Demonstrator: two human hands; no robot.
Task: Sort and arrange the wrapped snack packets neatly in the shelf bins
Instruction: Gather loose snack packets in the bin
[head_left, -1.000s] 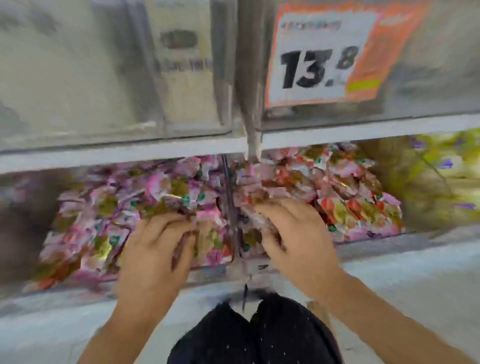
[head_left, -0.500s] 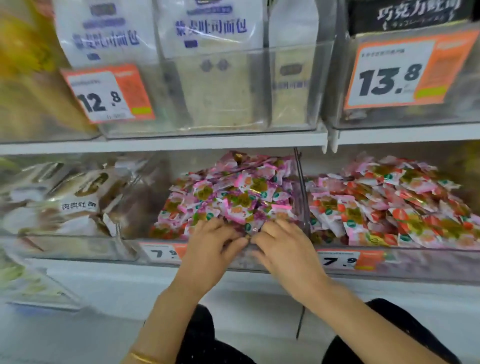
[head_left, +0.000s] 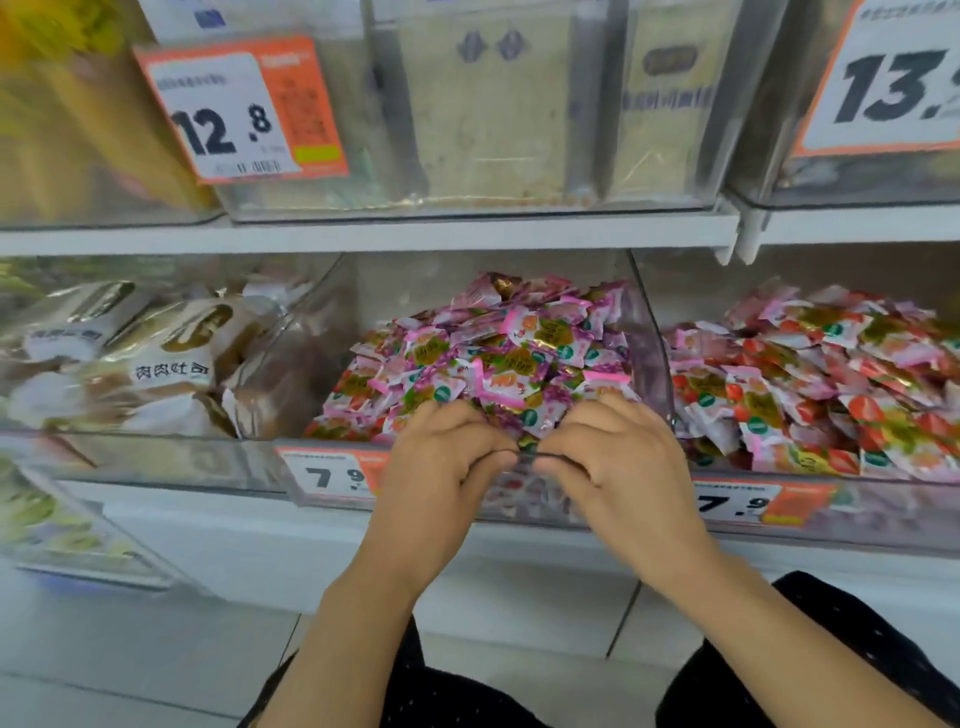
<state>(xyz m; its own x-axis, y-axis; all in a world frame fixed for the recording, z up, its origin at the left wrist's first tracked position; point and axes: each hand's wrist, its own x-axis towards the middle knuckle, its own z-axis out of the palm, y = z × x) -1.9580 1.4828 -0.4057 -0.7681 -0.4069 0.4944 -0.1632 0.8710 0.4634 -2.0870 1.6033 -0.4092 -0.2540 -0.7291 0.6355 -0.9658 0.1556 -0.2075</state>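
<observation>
The pink snack packets (head_left: 498, 358) lie heaped in the clear middle bin (head_left: 649, 332), at twelve o'clock from my hands. My left hand (head_left: 441, 467) and right hand (head_left: 623, 462) sit close together at the bin's front lip. The fingers curl down into the nearest packets and the thumbs almost meet. I cannot tell whether they grip any. At three o'clock is a bin of red-and-pink packets (head_left: 810, 374), and at nine o'clock are bread packs (head_left: 156, 353).

Both hands' fingers (head_left: 452, 421) curl into the pink packets (head_left: 498, 358), tips hidden — the upper right price tag (head_left: 883, 93) is cut off; the yellow goods (head_left: 47, 114) at upper left are blurred.
</observation>
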